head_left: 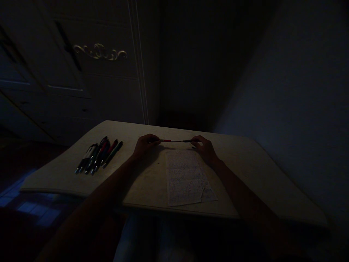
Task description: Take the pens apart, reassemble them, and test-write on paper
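Near the far edge of the table, my left hand [145,145] is closed on a pen part with a red section [167,140]. From its right end a thin refill [176,141] reaches across toward a black pen barrel [187,141]. That barrel is pinched in the fingertips of my right hand [203,147]. Whether the refill's tip touches the barrel is too dark to tell. Just under my right fingers lies a small dark piece [193,147]. A handwritten sheet of paper [184,178] rests between my forearms.
Several pens [99,154] lie in a loose bunch on the left of the pale table [144,189]. A cabinet with a scrolled ornament [100,51] stands behind at left, and a wall [294,91] runs along the right side. The room is dim.
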{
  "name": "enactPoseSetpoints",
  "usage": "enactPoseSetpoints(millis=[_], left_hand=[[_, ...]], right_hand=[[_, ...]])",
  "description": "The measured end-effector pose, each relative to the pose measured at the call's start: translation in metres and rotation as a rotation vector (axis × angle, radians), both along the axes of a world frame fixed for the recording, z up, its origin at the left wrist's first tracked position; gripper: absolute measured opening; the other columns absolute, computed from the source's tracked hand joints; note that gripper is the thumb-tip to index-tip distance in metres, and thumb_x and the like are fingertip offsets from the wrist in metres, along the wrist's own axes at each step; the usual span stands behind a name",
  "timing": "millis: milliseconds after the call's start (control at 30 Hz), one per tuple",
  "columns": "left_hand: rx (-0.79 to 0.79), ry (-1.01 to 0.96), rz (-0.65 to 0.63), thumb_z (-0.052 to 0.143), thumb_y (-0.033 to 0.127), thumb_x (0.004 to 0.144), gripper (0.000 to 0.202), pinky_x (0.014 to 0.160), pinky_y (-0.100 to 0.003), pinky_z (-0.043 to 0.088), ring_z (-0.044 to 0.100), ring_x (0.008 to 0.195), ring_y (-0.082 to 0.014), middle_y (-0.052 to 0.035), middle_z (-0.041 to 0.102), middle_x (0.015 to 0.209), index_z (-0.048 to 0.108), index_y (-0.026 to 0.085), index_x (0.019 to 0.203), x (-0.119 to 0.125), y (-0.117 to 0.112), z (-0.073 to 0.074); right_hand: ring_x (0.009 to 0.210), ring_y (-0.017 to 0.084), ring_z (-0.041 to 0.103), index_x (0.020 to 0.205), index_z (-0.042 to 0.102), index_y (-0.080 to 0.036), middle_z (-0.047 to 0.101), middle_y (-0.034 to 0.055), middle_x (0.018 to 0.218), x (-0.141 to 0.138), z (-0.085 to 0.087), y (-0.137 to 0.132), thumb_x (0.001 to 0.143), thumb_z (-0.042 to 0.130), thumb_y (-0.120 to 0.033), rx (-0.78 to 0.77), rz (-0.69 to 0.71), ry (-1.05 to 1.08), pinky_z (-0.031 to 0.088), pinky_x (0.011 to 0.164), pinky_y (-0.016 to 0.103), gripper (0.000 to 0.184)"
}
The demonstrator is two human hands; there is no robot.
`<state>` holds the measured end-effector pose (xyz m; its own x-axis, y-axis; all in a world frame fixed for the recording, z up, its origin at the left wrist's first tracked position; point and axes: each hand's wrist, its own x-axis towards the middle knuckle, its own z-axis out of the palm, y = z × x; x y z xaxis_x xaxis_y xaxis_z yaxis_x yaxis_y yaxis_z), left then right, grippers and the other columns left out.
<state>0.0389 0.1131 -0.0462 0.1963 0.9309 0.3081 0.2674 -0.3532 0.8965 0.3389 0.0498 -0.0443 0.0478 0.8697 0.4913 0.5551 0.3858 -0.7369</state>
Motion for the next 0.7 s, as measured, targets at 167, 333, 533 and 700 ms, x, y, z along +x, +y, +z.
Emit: enactPoseSetpoints(millis=[167,333,533,700], left_hand=[[-0.019,0.01,-0.008,0.077,0.035,0.066,0.022,0.073,-0.033,0.053,0.068,0.08,-0.0225,-0.008,0.074,0.084,0.073,0.019,0.081,0.002,-0.003,0.003],[-0.025,0.01,-0.028,0.077,0.036,0.067,0.021,0.075,-0.033,0.054,0.069,0.08,-0.0229,-0.0067,0.074,0.082,0.073,0.019,0.079,0.005,-0.009,0.009],[-0.024,0.032,-0.044,0.078,0.031,0.065,0.015,0.075,-0.036,0.054,0.067,0.077,-0.0231,-0.0064,0.074,0.081,0.073,0.021,0.075,0.012,-0.017,0.016],[-0.006,0.041,-0.061,0.077,0.03,0.066,0.013,0.074,-0.036,0.053,0.066,0.075,-0.0226,-0.0061,0.073,0.079,0.073,0.021,0.075,0.014,-0.02,0.016]], right_hand=[[0.09,0.023,0.065,0.086,0.068,-0.022,0.073,0.0045,0.09,-0.003,-0.001,-0.001,0.081,0.063,-0.036,-0.021,0.007,0.023,0.05,0.088,0.039,0.016],[0.09,0.023,0.065,0.088,0.07,-0.022,0.073,0.0041,0.091,-0.009,-0.003,-0.001,0.082,0.064,-0.036,-0.025,0.04,0.018,0.049,0.09,0.04,0.017],[0.087,0.022,0.065,0.088,0.071,-0.022,0.073,0.0042,0.09,-0.018,-0.004,-0.005,0.082,0.065,-0.037,-0.032,0.063,0.013,0.05,0.086,0.038,0.016],[0.086,0.022,0.065,0.089,0.071,-0.021,0.073,0.0048,0.089,-0.025,-0.003,-0.007,0.082,0.067,-0.037,-0.049,0.079,0.033,0.051,0.083,0.037,0.018]])
